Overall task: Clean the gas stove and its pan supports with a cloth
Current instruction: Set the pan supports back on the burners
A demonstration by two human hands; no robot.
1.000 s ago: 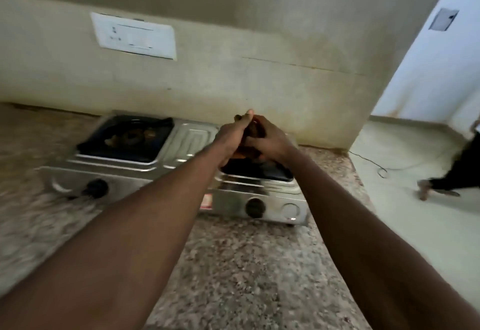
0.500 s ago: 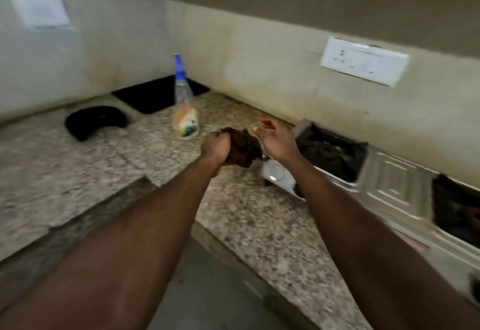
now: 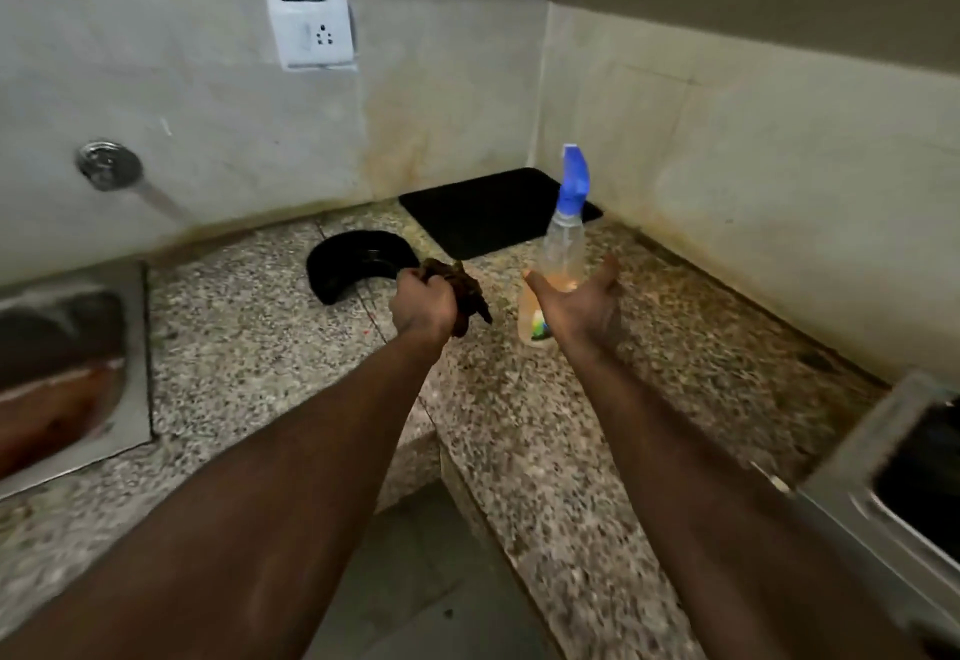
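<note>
**Cloth in your left hand; right hand open at the spray bottle**

Nearest you, both forearms reach forward over a strip of floor [image 3: 410,581] between two runs of speckled stone table [image 3: 249,347]. At the right edge, blurred, a corner of the gas stove [image 3: 878,467] stands on the table. Only its steel side and a dark recess show, and the pan supports cannot be made out. At the left edge a steel sink [image 3: 78,384] is set into the table, its basin stained brown.

Further out, your left hand [image 3: 423,303] has its fingers clenched round the cloth [image 3: 467,296], a dark brown bunched rag whose loose end sticks out toward the right. The cloth is well apart from the stove. Your right hand [image 3: 582,308] is turned palm up, fingers released and spread, just in front of the lower body of a spray bottle [image 3: 563,244]. Whether the hand touches the bottle cannot be told. The bottle stands upright on the table. It is clear, with orange liquid in its lower part and a blue trigger head.

Behind the hands, a black curved tray [image 3: 353,270] lies on the table, and a flat black mat [image 3: 493,210] sits in the corner against both walls. On the far wall there is a round metal tap fitting [image 3: 106,166] toward the sink side and a white socket plate [image 3: 311,25] higher up.
</note>
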